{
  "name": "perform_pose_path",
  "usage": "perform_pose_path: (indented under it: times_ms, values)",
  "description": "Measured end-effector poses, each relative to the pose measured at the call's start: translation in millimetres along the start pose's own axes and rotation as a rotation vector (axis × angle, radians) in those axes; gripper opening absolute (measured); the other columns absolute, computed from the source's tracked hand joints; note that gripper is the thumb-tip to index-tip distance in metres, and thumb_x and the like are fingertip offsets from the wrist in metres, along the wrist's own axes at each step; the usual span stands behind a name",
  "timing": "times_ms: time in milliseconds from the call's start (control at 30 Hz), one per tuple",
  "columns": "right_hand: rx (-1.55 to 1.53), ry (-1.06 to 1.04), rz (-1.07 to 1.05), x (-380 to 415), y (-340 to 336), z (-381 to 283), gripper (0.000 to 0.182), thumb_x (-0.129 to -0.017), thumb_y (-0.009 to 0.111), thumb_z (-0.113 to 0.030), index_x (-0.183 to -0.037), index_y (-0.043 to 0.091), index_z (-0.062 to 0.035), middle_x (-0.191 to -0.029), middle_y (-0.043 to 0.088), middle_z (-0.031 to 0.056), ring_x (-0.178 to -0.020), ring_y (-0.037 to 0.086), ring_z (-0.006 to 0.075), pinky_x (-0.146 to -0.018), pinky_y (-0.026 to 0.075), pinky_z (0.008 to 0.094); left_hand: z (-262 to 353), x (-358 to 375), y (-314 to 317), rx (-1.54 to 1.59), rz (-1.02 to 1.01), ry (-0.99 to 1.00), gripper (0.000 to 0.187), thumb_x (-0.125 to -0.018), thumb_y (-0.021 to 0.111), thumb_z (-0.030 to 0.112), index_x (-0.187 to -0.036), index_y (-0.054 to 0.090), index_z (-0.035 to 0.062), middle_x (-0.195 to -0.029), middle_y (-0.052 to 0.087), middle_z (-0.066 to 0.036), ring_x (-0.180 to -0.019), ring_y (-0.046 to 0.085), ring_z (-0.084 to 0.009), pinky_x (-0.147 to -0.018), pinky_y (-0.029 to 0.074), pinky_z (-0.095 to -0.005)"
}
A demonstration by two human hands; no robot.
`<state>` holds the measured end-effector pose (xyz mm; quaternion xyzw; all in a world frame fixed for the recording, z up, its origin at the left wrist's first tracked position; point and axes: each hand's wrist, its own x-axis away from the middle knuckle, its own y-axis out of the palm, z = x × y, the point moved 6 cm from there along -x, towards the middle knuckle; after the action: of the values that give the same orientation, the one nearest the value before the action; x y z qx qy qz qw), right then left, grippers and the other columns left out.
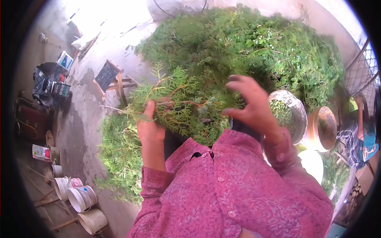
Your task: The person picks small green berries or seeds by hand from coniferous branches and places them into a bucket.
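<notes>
My left hand (152, 123) is closed around a leafy green branch (176, 89), the thumb pressed on its stems. The branch spreads up and to the right across my lap. To the right of it, my right hand (252, 103) is raised with thumb and fingers apart, slightly blurred, and nothing shows between them. A large pile of green branches (293, 55) lies beyond both hands. Just right of my right hand stands a bucket (300, 115) with small green cones or berries inside.
A small stool (108, 75) stands at left, near more branches (119, 150). White buckets (81, 198) lie at lower left. Another bucket (333, 131) stands at right, beside a person's arm (360, 119). A dark bag (45, 81) sits far left.
</notes>
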<state>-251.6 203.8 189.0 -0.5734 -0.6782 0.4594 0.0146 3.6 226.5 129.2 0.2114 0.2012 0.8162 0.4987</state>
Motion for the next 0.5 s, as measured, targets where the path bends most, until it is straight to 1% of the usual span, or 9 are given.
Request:
perform_pose_path:
  times_ms: [67,100,167,200,267,300,333,367,500]
  values:
    - [-0.003,-0.217,-0.049,-4.0,27.9,-19.8,0.054,-0.057,0.077,-0.018,-0.105,0.055,-0.0093,-0.112,0.051,0.0133,-0.106,0.047,0.0302,-0.089,0.038,0.0401,3.5,1.0,-3.5,-0.014,0.022,0.022,0.029,-0.085,0.052,0.015,-0.104,0.047,-0.0056,-0.095,0.059,-0.022,-0.083,0.059,-0.031,-0.074,0.046,-0.0391]
    - [-0.007,-0.222,-0.051,-5.6,37.2,-24.0,0.054,-0.057,0.077,-0.018,-0.105,0.055,-0.0093,-0.112,0.051,0.0133,-0.106,0.047,0.0302,-0.089,0.038,0.0401,0.1,-0.7,-7.6,0.0,0.004,-0.009,0.028,-0.085,0.052,0.015,-0.104,0.047,-0.0054,-0.095,0.059,-0.022,-0.083,0.059,-0.031,-0.074,0.047,-0.0392]
    - [-0.016,-0.316,-0.072,-5.4,52.3,-34.3,0.048,-0.057,0.075,-0.016,-0.101,0.057,-0.0085,-0.107,0.052,0.0119,-0.101,0.048,0.0296,-0.083,0.04,0.0404,-4.6,-3.0,-14.3,0.016,-0.009,-0.04,0.027,-0.085,0.051,0.014,-0.104,0.047,-0.0053,-0.095,0.059,-0.022,-0.083,0.059,-0.0311,-0.074,0.047,-0.0393]
    - [-0.019,-0.317,-0.075,-4.9,57.2,-33.5,0.048,-0.057,0.075,-0.016,-0.101,0.057,-0.0085,-0.107,0.052,0.0119,-0.101,0.048,0.0296,-0.083,0.04,0.0404,-6.6,-3.3,-16.3,0.032,-0.017,-0.058,0.027,-0.085,0.051,0.013,-0.104,0.047,-0.005,-0.094,0.059,-0.022,-0.083,0.059,-0.0312,-0.074,0.047,-0.04]
    - [-0.002,-0.341,-0.076,-4.0,65.0,-32.7,0.04,-0.058,0.074,-0.01,-0.095,0.06,-0.0074,-0.104,0.054,0.0103,-0.094,0.051,0.0289,-0.078,0.043,0.0382,-9.6,-5.3,-20.3,0.049,-0.025,-0.077,0.027,-0.085,0.051,0.013,-0.105,0.047,-0.0048,-0.094,0.059,-0.022,-0.083,0.059,-0.0313,-0.074,0.048,-0.0406]
    - [-0.002,-0.34,-0.08,-3.5,67.1,-32.8,0.04,-0.058,0.074,-0.01,-0.095,0.06,-0.0074,-0.104,0.054,0.0103,-0.094,0.051,0.0289,-0.078,0.043,0.0382,-13.4,-6.4,-23.2,0.075,-0.005,-0.114,0.027,-0.085,0.051,0.013,-0.105,0.047,-0.0048,-0.094,0.059,-0.022,-0.082,0.059,-0.0313,-0.074,0.048,-0.041]
    - [-0.028,-0.334,-0.07,-3.0,67.4,-32.7,0.035,-0.06,0.073,-0.009,-0.093,0.061,-0.0073,-0.1,0.055,0.0096,-0.091,0.052,0.0279,-0.076,0.044,0.0369,-17.1,-7.1,-25.0,0.102,0.013,-0.152,0.027,-0.085,0.051,0.013,-0.105,0.047,-0.0047,-0.094,0.059,-0.021,-0.082,0.059,-0.0313,-0.073,0.048,-0.0413]
    - [-0.054,-0.327,-0.061,-2.2,67.0,-32.3,0.031,-0.062,0.071,-0.008,-0.091,0.062,-0.0073,-0.096,0.056,0.0089,-0.087,0.053,0.0268,-0.073,0.045,0.0356,-18.2,-7.3,-25.8,0.105,0.014,-0.155,0.027,-0.085,0.051,0.013,-0.105,0.047,-0.0047,-0.094,0.059,-0.021,-0.082,0.059,-0.0313,-0.073,0.048,-0.0413]
    - [-0.139,-0.327,-0.046,1.2,65.3,-34.8,0.026,-0.065,0.07,-0.007,-0.089,0.062,-0.0059,-0.09,0.057,0.0088,-0.081,0.056,0.0243,-0.068,0.046,0.0315,-17.2,-10.3,-29.2,0.111,0.026,-0.162,0.026,-0.085,0.051,0.013,-0.104,0.047,-0.0044,-0.093,0.059,-0.021,-0.079,0.06,-0.0305,-0.072,0.049,-0.0408]
